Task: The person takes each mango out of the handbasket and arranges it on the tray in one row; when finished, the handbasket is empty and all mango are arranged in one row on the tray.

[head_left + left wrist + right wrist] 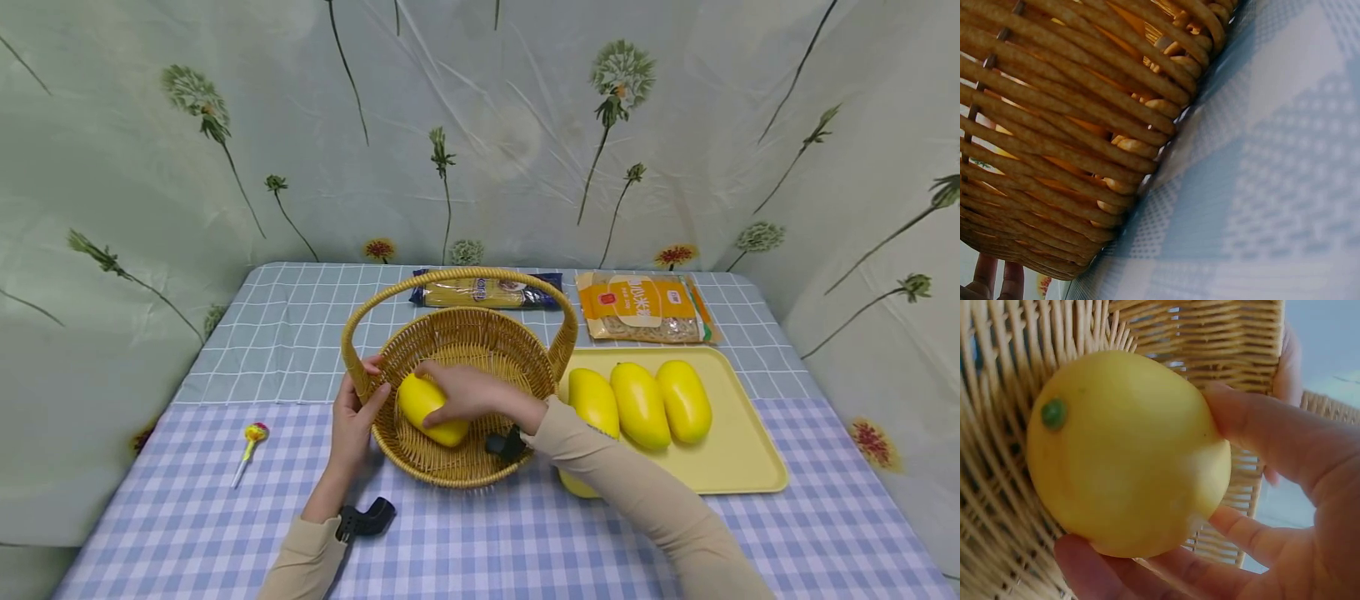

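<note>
A round wicker basket (517,367) with a tall arched handle stands in the middle of the table. My left hand (353,423) grips its left rim by the foot of the handle, thumb over the edge. In the left wrist view the woven wall (1054,125) fills much of the picture, with two fingertips (1011,280) below it. Inside the basket, my right hand (467,392) holds a yellow mango (415,402) low on the left side. From the right wrist, the mango (1122,456) shows a green stem end, with thumb and fingers around it.
Three more mangoes (640,406) lie on a yellow tray (738,467) at the right. Behind are a pack of spaghetti (457,292) and an orange-printed food bag (645,308). A lollipop (255,433) lies at the left on the checked cloth.
</note>
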Demonstrator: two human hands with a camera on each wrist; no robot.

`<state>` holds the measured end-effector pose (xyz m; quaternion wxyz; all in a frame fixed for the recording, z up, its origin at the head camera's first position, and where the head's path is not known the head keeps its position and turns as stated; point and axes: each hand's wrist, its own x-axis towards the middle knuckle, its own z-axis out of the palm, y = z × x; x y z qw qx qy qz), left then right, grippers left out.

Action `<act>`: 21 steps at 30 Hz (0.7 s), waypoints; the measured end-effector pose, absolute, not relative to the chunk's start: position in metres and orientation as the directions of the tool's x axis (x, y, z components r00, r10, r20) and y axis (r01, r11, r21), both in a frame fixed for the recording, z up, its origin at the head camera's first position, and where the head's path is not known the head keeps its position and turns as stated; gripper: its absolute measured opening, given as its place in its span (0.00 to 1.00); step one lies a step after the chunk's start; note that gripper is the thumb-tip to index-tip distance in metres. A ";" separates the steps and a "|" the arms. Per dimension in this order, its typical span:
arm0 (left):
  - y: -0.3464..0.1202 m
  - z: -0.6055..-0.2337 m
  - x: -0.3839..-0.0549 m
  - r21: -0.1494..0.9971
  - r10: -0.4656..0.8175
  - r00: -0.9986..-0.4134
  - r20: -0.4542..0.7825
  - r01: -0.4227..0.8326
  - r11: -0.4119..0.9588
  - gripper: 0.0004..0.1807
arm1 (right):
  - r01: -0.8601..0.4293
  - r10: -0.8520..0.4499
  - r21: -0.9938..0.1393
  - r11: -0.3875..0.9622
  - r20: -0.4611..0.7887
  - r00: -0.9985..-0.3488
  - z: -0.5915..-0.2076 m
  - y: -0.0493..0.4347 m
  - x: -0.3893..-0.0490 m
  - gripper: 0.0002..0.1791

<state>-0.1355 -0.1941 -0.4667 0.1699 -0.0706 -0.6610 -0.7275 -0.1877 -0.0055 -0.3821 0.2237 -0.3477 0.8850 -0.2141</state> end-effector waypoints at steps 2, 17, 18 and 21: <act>-0.195 -0.466 -0.135 0.936 -0.158 -0.930 0.333 0.346 -0.067 0.13 | -0.516 -0.715 -0.543 0.663 -0.254 -0.651 -0.381 -0.001 -0.189 0.41; -0.195 -0.464 -0.135 0.932 -0.166 -0.924 0.344 0.358 -0.065 0.12 | -0.533 -0.686 -0.444 0.720 -0.333 -0.647 -0.375 0.018 -0.195 0.43; -0.195 -0.464 -0.135 0.931 -0.164 -0.924 0.345 0.359 -0.064 0.13 | -0.533 -0.684 -0.441 0.722 -0.335 -0.648 -0.374 0.018 -0.195 0.43; -0.194 -0.465 -0.136 0.930 -0.157 -0.924 0.348 0.361 -0.062 0.13 | -0.525 -0.680 -0.446 0.725 -0.338 -0.651 -0.374 0.020 -0.194 0.42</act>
